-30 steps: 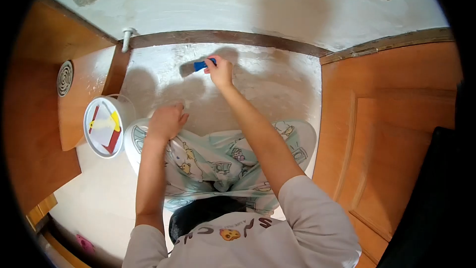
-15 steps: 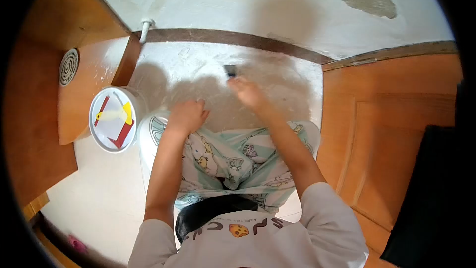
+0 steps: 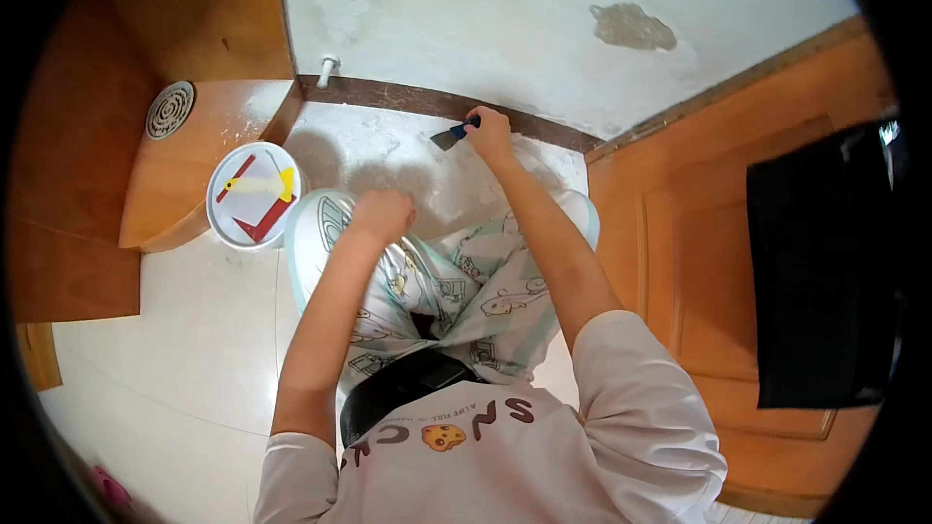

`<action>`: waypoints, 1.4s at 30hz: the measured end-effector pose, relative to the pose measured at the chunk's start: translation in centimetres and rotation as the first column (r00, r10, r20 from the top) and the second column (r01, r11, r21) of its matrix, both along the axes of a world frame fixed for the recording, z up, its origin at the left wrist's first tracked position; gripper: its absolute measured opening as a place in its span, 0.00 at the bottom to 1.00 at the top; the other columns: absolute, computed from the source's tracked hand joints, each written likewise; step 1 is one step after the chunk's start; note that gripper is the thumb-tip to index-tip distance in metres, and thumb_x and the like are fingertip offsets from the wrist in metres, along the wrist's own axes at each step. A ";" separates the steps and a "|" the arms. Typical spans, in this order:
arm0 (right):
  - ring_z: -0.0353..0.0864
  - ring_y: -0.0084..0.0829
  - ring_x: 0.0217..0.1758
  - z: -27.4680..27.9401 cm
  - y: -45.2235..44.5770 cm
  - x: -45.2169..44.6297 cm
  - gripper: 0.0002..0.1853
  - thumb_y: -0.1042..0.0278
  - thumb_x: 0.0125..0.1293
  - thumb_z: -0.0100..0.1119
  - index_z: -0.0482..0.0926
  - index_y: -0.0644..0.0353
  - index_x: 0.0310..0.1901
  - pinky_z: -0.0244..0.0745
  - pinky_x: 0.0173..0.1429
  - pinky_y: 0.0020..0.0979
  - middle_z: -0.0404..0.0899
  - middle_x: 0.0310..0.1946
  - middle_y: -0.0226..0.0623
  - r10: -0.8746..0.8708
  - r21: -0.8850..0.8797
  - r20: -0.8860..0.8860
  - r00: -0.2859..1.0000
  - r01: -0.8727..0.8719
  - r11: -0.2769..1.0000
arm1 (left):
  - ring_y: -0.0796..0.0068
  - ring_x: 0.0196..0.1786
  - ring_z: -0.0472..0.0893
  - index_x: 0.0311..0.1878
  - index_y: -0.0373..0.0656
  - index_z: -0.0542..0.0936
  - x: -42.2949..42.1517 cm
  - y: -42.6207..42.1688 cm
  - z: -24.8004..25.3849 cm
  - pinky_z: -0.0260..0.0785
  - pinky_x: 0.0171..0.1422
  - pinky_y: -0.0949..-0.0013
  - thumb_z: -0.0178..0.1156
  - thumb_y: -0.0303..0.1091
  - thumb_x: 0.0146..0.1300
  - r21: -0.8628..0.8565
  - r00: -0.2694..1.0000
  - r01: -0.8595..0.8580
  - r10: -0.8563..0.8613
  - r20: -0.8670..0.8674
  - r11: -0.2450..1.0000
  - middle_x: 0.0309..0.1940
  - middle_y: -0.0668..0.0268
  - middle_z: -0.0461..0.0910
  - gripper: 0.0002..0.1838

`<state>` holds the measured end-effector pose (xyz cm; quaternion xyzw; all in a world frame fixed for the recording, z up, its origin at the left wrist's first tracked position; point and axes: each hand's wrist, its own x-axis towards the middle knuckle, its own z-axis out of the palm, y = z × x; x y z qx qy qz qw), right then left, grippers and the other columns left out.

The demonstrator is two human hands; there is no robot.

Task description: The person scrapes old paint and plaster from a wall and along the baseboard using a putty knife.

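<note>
My right hand (image 3: 491, 136) is closed round the blue handle of a scraper (image 3: 447, 139), near the dark baseboard (image 3: 408, 99). The scraper's flat metal blade points left, over the white-dusted floor (image 3: 359, 133). My left hand (image 3: 386, 213) rests by my left knee with its fingers curled down; whether it holds anything is hidden. Left of that knee stands a white bucket (image 3: 216, 196), with red and yellow pieces on its lid.
A white pipe (image 3: 328, 71) sticks out low on the wall (image 3: 466, 19), which has bare grey patches. A wooden cabinet with a round vent (image 3: 171, 111) is at left. On the right are a wooden door (image 3: 699, 233) and a black cloth-like item (image 3: 820, 272).
The view has turned, shifting the wall and bucket. My right hand has moved right along the baseboard with the scraper. My left hand stays near the left knee.
</note>
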<state>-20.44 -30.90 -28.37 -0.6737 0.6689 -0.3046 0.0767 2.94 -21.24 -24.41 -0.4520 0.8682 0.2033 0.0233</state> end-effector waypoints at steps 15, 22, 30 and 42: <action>0.80 0.30 0.20 5.7 5.9 -13.9 0.09 0.69 0.57 0.59 0.71 0.65 0.31 0.73 0.27 0.30 0.77 0.17 0.40 -0.092 -0.158 0.508 0.856 0.198 0.967 | 0.52 0.36 0.78 0.38 0.39 0.76 -5.0 5.1 3.4 0.70 0.41 0.56 0.53 0.42 0.56 -0.034 0.966 0.099 -0.088 0.242 0.994 0.30 0.55 0.79 0.15; 0.79 0.22 0.22 1.4 6.8 -24.5 0.10 0.71 0.52 0.66 0.73 0.64 0.31 0.72 0.26 0.25 0.79 0.22 0.35 -0.232 -0.032 0.716 0.659 0.363 0.931 | 0.55 0.44 0.77 0.45 0.38 0.73 -13.6 8.0 -6.1 0.67 0.49 0.55 0.49 0.44 0.60 0.134 0.997 0.037 -0.028 -0.069 0.990 0.41 0.54 0.77 0.19; 0.81 0.25 0.31 -4.3 1.6 -22.9 0.11 0.73 0.53 0.65 0.71 0.66 0.30 0.75 0.36 0.25 0.81 0.32 0.41 -0.079 -0.330 0.684 0.725 0.404 0.853 | 0.49 0.39 0.76 0.43 0.37 0.75 -18.9 8.5 -10.9 0.67 0.44 0.56 0.47 0.31 0.54 0.239 0.734 -0.342 0.417 -0.536 0.909 0.36 0.51 0.76 0.14; 0.79 0.35 0.24 -3.2 -1.2 -23.6 0.10 0.70 0.52 0.65 0.71 0.62 0.29 0.73 0.32 0.31 0.78 0.23 0.39 -0.153 -0.319 0.478 0.865 0.334 0.887 | 0.47 0.36 0.75 0.39 0.36 0.75 -18.9 8.1 -12.3 0.67 0.40 0.56 0.48 0.29 0.51 0.144 0.704 -0.339 0.353 -0.616 0.930 0.33 0.50 0.76 0.13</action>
